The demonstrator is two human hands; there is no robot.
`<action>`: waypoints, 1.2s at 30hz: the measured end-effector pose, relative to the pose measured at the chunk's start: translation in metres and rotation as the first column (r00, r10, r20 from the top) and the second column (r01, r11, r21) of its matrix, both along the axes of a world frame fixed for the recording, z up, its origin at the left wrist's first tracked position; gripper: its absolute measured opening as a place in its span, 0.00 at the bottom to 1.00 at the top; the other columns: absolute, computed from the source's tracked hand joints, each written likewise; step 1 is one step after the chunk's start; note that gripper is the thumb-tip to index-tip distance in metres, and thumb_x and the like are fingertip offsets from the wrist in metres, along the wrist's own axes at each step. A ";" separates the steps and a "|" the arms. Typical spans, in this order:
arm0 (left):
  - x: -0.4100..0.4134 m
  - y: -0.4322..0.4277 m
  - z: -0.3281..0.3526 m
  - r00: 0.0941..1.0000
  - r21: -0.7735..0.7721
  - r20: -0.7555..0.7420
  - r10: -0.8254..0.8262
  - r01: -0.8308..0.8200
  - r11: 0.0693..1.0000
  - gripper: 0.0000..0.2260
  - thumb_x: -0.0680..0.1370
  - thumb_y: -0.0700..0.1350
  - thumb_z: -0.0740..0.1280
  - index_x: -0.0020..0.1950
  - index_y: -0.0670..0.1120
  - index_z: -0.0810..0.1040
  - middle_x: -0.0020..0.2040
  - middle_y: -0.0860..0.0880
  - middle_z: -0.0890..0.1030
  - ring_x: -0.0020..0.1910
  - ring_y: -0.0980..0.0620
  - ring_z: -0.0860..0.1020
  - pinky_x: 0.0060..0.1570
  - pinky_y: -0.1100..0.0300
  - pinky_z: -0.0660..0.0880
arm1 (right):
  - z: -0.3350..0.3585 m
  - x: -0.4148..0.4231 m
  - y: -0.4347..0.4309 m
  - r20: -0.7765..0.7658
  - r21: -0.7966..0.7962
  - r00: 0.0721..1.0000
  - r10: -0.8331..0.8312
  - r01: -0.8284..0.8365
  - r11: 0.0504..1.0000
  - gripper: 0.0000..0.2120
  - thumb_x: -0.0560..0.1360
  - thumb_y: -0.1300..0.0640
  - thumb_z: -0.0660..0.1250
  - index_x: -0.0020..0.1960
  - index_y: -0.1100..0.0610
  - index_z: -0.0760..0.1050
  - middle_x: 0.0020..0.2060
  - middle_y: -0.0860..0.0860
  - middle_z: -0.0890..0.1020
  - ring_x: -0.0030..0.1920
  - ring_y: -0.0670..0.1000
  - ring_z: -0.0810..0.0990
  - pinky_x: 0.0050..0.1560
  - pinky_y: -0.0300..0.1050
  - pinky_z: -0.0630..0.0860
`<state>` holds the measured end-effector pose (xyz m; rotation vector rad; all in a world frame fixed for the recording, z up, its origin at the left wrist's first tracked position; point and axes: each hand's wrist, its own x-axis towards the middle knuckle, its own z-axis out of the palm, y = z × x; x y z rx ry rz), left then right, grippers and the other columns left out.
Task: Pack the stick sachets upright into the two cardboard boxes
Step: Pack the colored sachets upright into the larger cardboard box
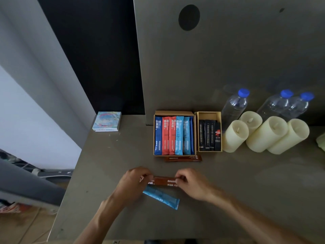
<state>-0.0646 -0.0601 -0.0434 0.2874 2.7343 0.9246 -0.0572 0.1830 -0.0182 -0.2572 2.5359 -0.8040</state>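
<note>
Left grip (135,181) and right grip (192,182) each pinch an end of the brown sachet (164,180), hiding its tips

Grey desk (255,182) against grey panel (228,59); white wall (26,120) left.

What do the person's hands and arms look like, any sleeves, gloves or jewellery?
The left hand and the right hand are bare, no gloves. Both forearms are uncovered as far as the picture's lower edge; no sleeve shows. No watch or bracelet at either wrist; rings cannot be told.
</note>
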 end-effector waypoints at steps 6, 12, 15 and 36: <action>0.010 0.017 0.025 0.977 0.414 0.195 0.090 -0.165 0.895 0.06 0.79 0.39 0.68 0.46 0.48 0.83 0.35 0.49 0.81 0.33 0.60 0.76 0.37 0.67 0.72 | 0.036 -0.013 0.023 0.204 -0.490 0.933 -0.295 0.359 0.795 0.06 0.81 0.56 0.67 0.51 0.58 0.80 0.40 0.53 0.86 0.36 0.48 0.82 0.32 0.37 0.73; 0.015 0.038 0.041 0.965 0.579 0.249 0.084 -0.218 0.785 0.04 0.79 0.39 0.68 0.48 0.42 0.84 0.33 0.50 0.79 0.35 0.57 0.76 0.38 0.66 0.72 | 0.055 -0.023 0.030 0.233 -0.586 0.902 -0.364 0.428 0.688 0.10 0.82 0.54 0.66 0.52 0.60 0.81 0.41 0.54 0.85 0.36 0.49 0.81 0.31 0.40 0.72; 0.015 0.042 0.042 0.965 0.564 0.246 0.095 -0.222 0.796 0.05 0.79 0.41 0.68 0.46 0.43 0.83 0.32 0.51 0.78 0.34 0.57 0.75 0.37 0.67 0.70 | 0.061 -0.024 0.033 0.236 -0.618 0.904 -0.357 0.424 0.663 0.09 0.81 0.55 0.68 0.53 0.61 0.81 0.43 0.54 0.85 0.38 0.49 0.81 0.33 0.41 0.73; -0.033 0.099 0.071 0.962 0.535 0.066 0.266 -0.260 0.804 0.02 0.76 0.44 0.72 0.43 0.48 0.82 0.41 0.52 0.85 0.40 0.57 0.84 0.43 0.55 0.82 | 0.041 -0.029 0.042 0.025 -0.326 0.980 -0.199 0.196 0.925 0.02 0.76 0.53 0.73 0.47 0.51 0.83 0.41 0.48 0.86 0.42 0.43 0.84 0.45 0.37 0.79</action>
